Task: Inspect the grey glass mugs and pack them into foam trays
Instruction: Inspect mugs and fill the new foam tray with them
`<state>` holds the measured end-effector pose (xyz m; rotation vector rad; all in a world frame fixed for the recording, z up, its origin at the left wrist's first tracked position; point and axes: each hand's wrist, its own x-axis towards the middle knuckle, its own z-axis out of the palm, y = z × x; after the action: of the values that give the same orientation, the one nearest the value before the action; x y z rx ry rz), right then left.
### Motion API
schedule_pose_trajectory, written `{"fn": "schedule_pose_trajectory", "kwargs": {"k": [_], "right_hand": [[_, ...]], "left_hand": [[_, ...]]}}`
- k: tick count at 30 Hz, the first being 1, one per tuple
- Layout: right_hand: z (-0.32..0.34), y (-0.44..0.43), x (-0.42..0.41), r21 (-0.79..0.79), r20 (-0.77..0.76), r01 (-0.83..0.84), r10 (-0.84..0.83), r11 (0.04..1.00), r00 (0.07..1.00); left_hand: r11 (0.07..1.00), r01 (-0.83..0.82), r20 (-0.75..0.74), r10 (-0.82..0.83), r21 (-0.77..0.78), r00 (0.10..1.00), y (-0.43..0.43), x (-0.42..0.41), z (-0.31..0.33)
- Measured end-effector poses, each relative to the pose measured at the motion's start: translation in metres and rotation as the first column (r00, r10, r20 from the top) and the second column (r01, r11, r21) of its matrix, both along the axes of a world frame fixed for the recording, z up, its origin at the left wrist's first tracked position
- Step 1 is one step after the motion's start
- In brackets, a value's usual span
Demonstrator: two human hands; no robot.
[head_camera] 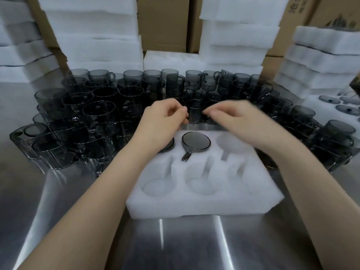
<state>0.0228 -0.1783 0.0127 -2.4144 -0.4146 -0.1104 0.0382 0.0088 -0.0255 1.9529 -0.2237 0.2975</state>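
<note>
Grey glass mugs (105, 114) crowded upright behind white foam tray (233, 191); one mug (196, 140) seated in back-middle pocket, second mug (168, 147) back-left, partly hidden

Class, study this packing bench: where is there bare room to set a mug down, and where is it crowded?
Free: the steel table in front of the foam tray, and left of it, nearer than the loose mugs. Empty in the tray: the back right pocket and the front row. Crowded: mugs fill the table behind the tray.
</note>
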Motion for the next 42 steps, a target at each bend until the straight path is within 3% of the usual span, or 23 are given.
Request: {"fn": "schedule_pose_trajectory", "kwargs": {"k": [2,4,9,14,20,25,28,34,38,42], "right_hand": [[0.006,-0.02,0.012,-0.169,0.171,0.278,-0.249,0.946,0.953],[0.006,-0.034,0.019,-0.29,0.13,0.393,-0.372,0.872,0.919],[-0.007,-0.035,0.024,-0.471,0.067,0.424,-0.447,0.774,0.892],[-0.015,-0.034,0.028,-0.485,0.076,0.415,-0.435,0.77,0.897],[-0.005,-0.035,0.027,-0.292,0.036,0.36,-0.366,0.886,0.93],[0.011,-0.026,0.022,-0.067,0.279,0.289,-0.26,0.955,0.925],[0.023,-0.011,0.015,0.062,0.298,0.119,-0.132,0.991,0.945],[0.012,0.027,0.011,0.184,0.249,-0.151,0.102,0.971,0.963],[-0.001,0.03,0.013,0.373,0.181,-0.283,0.229,0.884,0.956],[-0.005,0.022,0.022,0.379,0.249,-0.256,0.168,0.889,0.954]], "left_hand": [[0.986,0.022,-0.024,-0.018,0.168,1.0,-0.001,-0.001,-0.001],[0.95,0.039,-0.052,-0.024,0.309,0.998,-0.001,-0.003,-0.001],[0.927,0.059,-0.071,-0.036,0.369,0.997,-0.001,-0.004,0.0],[0.916,0.064,-0.08,-0.035,0.396,0.996,0.0,-0.003,0.001],[0.914,0.057,-0.073,-0.03,0.402,0.997,0.0,-0.004,0.001],[0.912,0.046,-0.028,-0.038,0.407,0.999,-0.001,-0.002,-0.002],[0.954,0.049,0.095,-0.08,0.297,0.992,-0.001,-0.003,-0.003],[0.971,0.099,0.208,-0.145,0.217,0.967,-0.001,-0.004,-0.003],[0.992,0.015,0.222,-0.042,0.124,0.974,-0.001,0.001,-0.002],[0.997,0.014,0.214,-0.03,0.078,0.976,0.0,0.001,0.0]]}}
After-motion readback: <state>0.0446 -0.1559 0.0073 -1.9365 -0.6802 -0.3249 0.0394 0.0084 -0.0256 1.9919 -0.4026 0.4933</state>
